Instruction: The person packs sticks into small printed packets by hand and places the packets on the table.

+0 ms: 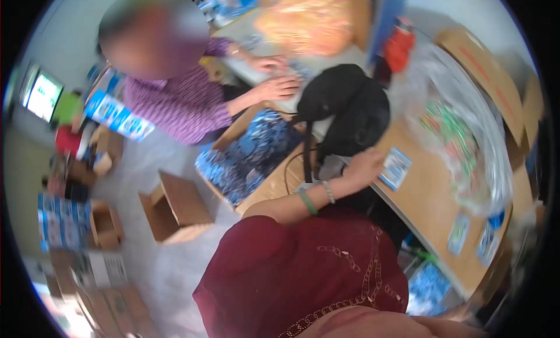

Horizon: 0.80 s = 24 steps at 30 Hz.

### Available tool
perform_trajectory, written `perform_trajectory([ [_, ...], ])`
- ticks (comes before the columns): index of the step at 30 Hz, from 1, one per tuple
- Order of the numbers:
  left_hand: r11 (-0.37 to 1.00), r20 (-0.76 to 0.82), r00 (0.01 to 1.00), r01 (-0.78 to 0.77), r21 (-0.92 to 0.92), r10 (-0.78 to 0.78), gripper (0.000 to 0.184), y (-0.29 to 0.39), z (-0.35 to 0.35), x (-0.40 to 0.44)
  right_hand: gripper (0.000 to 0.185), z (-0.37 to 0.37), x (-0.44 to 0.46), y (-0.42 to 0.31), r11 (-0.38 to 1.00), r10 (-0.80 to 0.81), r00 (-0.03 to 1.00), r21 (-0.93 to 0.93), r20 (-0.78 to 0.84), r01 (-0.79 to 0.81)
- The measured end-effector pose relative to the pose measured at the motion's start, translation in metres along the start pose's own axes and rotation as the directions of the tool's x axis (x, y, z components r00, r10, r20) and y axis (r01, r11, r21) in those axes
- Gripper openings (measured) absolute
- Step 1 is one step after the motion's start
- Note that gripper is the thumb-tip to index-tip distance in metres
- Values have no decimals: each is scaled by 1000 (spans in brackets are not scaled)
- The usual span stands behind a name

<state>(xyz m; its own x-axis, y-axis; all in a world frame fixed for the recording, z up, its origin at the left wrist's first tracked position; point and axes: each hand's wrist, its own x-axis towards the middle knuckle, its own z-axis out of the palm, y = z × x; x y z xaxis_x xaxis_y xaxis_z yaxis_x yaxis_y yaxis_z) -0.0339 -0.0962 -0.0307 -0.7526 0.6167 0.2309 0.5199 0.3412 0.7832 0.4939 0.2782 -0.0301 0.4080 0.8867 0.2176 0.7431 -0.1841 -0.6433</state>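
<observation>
My left hand [364, 167], with a green bangle [307, 201] and a beaded bracelet [328, 191] on its wrist, is at the near edge of the wooden table [411, 205]. Its curled fingers are at the left edge of a small blue-and-white packet [396, 169] and appear to grip it, though blur softens the contact. Just beyond the hand stands a black bag [354, 107] with a hanging strap. My right forearm runs along the bottom edge, and my right hand [462, 312] is a smeared shape at the lower right, its fingers indistinct.
Across from me, another person's hands [280, 88] are over a pale table. An open carton [239, 193] holds many blue packets. More packets [459, 235] and a clear plastic bag [496, 163] lie on my table. An open box [181, 208] stands on the floor.
</observation>
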Motion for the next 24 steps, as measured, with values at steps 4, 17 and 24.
perform_trajectory([
  [4,998,-94,996,12,65,-6,29,13,6,5,29,25,-103,-117,799,-395,918,509,41,321],
  [17,982,-35,999,-21,190,28,46,27,13,18,36,79,-169,-178,644,-530,825,726,196,241],
  [24,992,-129,991,-7,123,23,50,23,23,16,30,76,-133,-138,645,-394,883,761,256,67],
])
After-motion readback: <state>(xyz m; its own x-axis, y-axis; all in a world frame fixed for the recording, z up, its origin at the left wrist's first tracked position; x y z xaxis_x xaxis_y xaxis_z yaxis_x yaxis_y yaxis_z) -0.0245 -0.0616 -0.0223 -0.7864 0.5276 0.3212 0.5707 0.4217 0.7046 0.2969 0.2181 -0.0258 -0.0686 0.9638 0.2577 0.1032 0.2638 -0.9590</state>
